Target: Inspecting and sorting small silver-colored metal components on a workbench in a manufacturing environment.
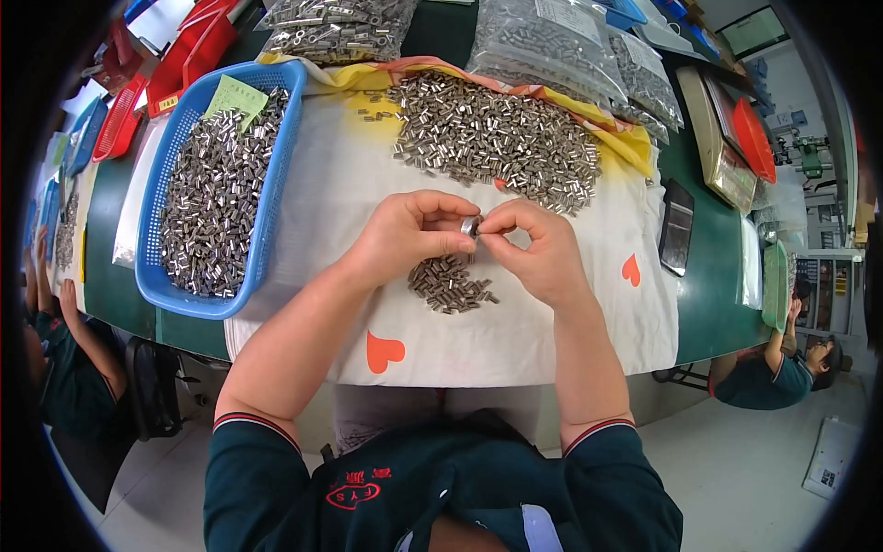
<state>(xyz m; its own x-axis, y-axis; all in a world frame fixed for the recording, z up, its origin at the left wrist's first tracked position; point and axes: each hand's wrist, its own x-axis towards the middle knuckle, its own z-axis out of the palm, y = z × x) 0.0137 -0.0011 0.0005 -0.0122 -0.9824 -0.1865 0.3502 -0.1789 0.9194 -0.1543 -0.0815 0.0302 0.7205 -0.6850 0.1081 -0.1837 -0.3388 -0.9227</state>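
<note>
My left hand (409, 235) pinches a small, round, shiny metal piece (470, 226) between thumb and fingers. My right hand (541, 247) meets it from the other side, thumb and forefinger closed at the piece's dark end; whatever they grip is too small to make out. Just below both hands lies a small heap of short metal cylinders (449, 287) on the white cloth (497, 345). Beyond them spreads a much larger pile of similar cylinders (497, 138).
On the left stands a blue plastic basket (147, 239) full of metal cylinders, with a green paper slip (236, 99) on top. Bags of metal parts (552, 41) line the back. A phone (677, 225) lies at the right. Other people sit at both sides.
</note>
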